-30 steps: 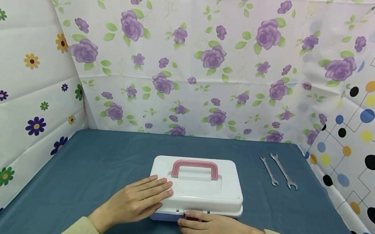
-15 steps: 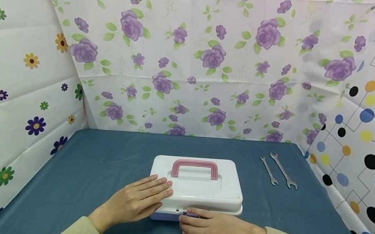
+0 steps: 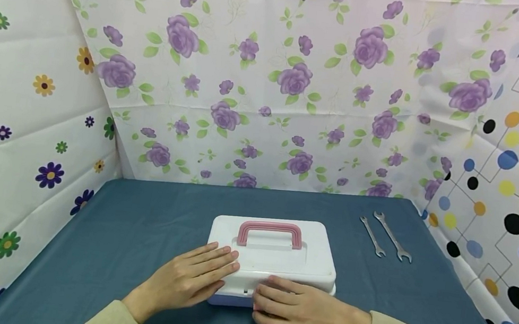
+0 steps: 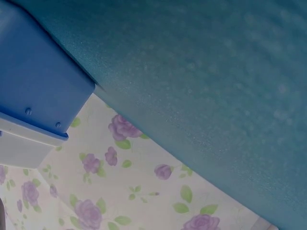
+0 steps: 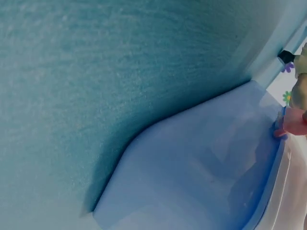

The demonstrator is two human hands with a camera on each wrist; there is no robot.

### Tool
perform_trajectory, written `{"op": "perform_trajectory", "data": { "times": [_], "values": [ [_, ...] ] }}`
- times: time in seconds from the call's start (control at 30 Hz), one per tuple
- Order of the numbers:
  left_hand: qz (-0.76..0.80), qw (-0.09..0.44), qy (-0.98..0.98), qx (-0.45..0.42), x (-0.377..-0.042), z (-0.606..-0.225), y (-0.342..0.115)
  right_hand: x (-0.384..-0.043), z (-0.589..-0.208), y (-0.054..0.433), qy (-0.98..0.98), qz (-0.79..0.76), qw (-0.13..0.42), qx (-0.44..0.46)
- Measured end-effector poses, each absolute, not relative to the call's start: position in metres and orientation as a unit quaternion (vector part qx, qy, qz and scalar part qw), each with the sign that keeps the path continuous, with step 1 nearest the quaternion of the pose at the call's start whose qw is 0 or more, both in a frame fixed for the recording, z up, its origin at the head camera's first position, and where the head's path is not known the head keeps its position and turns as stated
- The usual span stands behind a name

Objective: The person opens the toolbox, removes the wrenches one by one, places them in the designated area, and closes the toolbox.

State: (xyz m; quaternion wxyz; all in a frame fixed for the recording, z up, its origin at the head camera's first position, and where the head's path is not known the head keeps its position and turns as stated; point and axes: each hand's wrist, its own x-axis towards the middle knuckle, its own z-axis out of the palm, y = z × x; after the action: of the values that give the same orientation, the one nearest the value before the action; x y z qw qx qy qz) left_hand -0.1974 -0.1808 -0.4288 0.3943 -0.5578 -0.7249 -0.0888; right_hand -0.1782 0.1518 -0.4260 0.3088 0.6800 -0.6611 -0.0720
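A white-lidded storage box (image 3: 320, 265) with a blue-violet base and a pink carrying handle (image 3: 271, 226) stands on the table, its lid down. My left hand (image 3: 186, 276) lies across the lid's left front corner, fingers stretched out on top. At the middle of the box's front, my right hand (image 3: 302, 311) has its curved fingers at the pink latch (image 5: 291, 122), its top finger up at the lid's front edge. The right hand hides most of the latch in the head view. Blue base (image 4: 38, 72) and white lid show in the left wrist view.
Two metal wrenches (image 3: 372, 237) lie side by side to the right of the box. The blue-green table cloth (image 3: 162, 215) runs back to flower-printed curtains (image 3: 242, 144), with a dotted curtain (image 3: 504, 211) on the right.
My right hand has moved slightly up and right at the latch; its top finger now overlaps the lid's front edge. My left hand and the box have stayed in place.
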Motion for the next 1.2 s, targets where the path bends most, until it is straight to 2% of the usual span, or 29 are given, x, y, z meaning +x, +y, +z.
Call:
{"op": "perform_trajectory", "data": {
  "times": [0.87,1.2],
  "values": [
    [-0.085,0.388,-0.732,-0.554,-0.1965,-0.4270,-0.1811,-0.1868,-0.4200,0.1538,-0.662,-0.127,0.354,0.648],
    [-0.086,0.393,-0.727,-0.556,-0.1968,-0.4284,-0.1805,-0.1863,-0.4255,0.1550,-0.658,-0.132,0.331,0.663]
  ]
}}
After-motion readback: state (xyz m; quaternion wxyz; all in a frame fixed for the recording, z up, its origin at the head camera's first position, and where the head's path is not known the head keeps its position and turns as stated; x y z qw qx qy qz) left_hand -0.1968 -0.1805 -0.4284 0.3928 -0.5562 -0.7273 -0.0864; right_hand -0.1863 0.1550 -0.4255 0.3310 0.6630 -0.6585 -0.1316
